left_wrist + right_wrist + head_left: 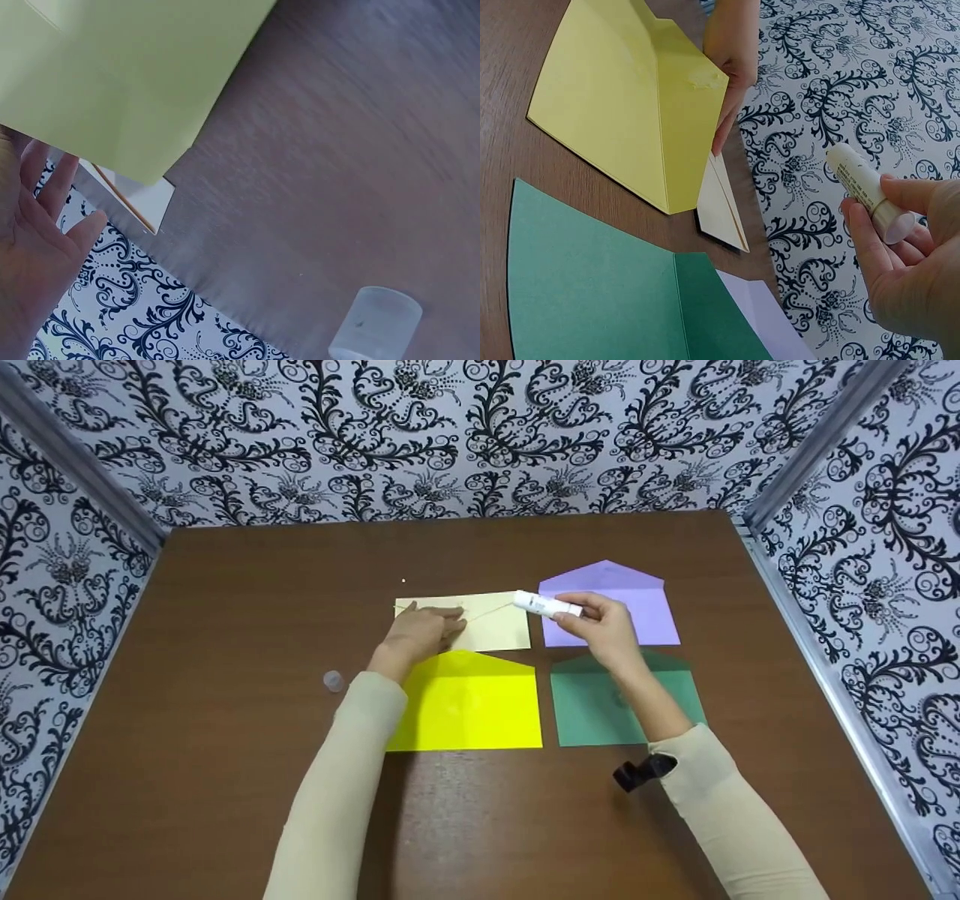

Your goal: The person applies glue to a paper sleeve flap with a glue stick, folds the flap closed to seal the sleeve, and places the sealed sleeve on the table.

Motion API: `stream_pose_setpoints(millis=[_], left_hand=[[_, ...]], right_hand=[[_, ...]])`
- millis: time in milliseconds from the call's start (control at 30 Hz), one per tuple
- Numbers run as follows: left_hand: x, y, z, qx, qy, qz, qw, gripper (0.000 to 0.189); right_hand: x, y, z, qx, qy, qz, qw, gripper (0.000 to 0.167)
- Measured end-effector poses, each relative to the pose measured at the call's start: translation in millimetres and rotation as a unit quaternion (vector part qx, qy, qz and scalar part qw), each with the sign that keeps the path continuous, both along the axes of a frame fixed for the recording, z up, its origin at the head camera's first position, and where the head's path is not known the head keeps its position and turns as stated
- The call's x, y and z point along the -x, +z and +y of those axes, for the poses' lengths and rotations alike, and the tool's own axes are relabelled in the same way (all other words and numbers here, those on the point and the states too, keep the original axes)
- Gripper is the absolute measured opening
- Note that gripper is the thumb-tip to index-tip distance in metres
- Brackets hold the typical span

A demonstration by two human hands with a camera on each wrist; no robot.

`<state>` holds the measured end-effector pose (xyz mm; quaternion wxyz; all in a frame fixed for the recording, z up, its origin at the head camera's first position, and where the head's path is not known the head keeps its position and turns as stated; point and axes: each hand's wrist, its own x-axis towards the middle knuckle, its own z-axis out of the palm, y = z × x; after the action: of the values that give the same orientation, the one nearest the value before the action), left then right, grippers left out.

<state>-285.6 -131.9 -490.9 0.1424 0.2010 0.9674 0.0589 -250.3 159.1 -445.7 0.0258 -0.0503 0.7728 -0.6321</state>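
My left hand [421, 631] rests with extended fingers on the flap of a cream envelope [504, 631], which lies folded down. Held between the thumb and fingers of my right hand [611, 630] is a white glue stick [546, 605], uncapped, tilted above the cream envelope's right end. A yellow envelope [469, 712] lies just in front of the cream one, its flap unfolded. On that flap, the right wrist view shows a whitish glue smear [706, 79]. In the left wrist view, the left fingers [56, 187] are partly hidden behind the yellow paper.
A purple envelope [637, 611] and a green envelope [592, 712] lie on the right, flaps unfolded. The translucent glue cap [333, 682] stands left of the yellow envelope. Patterned walls [465, 442] border the brown table [247, 607]. A black strap [643, 772] sits at the right sleeve.
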Motion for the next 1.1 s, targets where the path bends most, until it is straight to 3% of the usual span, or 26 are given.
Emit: stream_pose_setpoints(millis=[233,400,633,833,1100], left_hand=[[0.5,-1.2,-1.5,-0.020,-0.004,-0.008,0.9998,0.033],[2.2,-2.2,-0.8,-0.012,-0.015,-0.014,0.9997,0.052],[0.1,0.6,8.0,0.023,-0.038,0.024,0.9987,0.041],[2.3,4.2,10.4,0.040,-0.044,0.025,0.9979,0.041],[4.0,-1.2,1.6,0.009,-0.041,0.038,0.9984,0.028]], right_hand=[[-1.4,-2.2,4,0.000,0.002,-0.004,1.0000,0.034],[-3.4,0.0,5,0.011,0.004,-0.007,0.9999,0.034],[-4.2,-1.5,9,0.008,0.000,-0.016,0.9998,0.035],[-3.7,-3.3,12,0.012,0.000,-0.018,0.9998,0.036],[-4.3,-2.1,16,0.003,-0.001,-0.017,0.9998,0.036]])
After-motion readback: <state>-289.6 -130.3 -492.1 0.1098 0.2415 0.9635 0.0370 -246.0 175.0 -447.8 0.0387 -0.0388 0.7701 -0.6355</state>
